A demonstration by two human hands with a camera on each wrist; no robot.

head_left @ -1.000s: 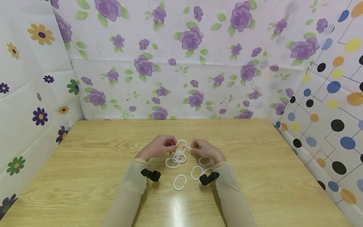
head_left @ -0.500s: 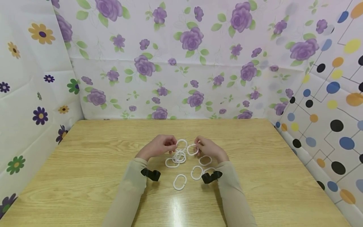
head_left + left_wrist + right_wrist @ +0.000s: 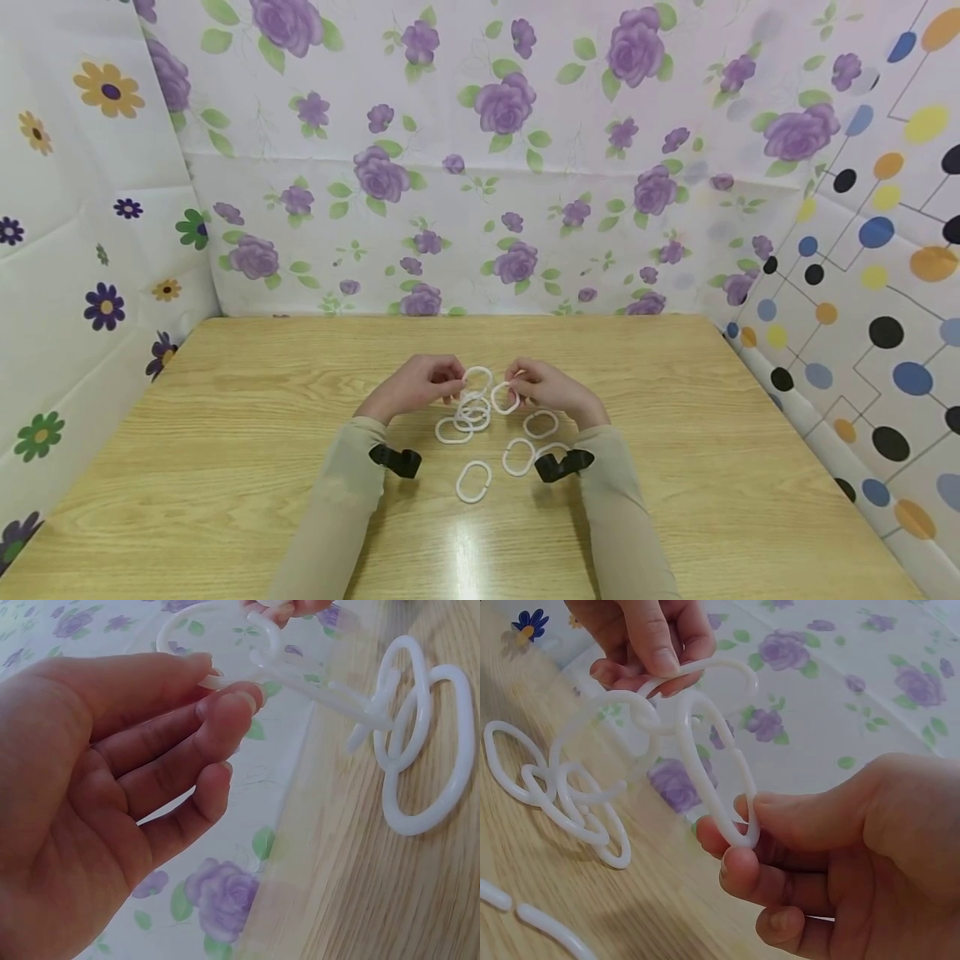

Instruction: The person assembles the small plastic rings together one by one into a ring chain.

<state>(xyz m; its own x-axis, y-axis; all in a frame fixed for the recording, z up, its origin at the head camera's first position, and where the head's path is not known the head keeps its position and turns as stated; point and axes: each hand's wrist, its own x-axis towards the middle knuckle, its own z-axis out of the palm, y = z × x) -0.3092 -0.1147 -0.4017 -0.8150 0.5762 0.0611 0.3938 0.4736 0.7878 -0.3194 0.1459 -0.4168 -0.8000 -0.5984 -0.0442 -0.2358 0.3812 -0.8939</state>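
Note:
My left hand (image 3: 416, 387) pinches a white plastic C-shaped link (image 3: 477, 368) between thumb and fingertips. From that link a short chain of joined white links (image 3: 577, 817) hangs down to the table, its lowest link lying flat. My right hand (image 3: 553, 392) pinches another white oval link (image 3: 697, 772) by its lower end, holding it upright. In the right wrist view the top of this link is close beside the left hand's link; whether they touch, I cannot tell. The gap in the left hand's link faces the right hand.
Loose white links lie on the wooden table (image 3: 300, 358): one near the front (image 3: 473, 502), one right of centre (image 3: 504, 457), one under the right hand (image 3: 542, 412), and one partly hidden by the right wrist camera (image 3: 564, 465). A floral sheet (image 3: 450, 233) stands behind the table.
The right hand first drew its link away to the right and turned it from edge-on to face-on, then brought it back left toward the left hand's link. The left hand barely moved.

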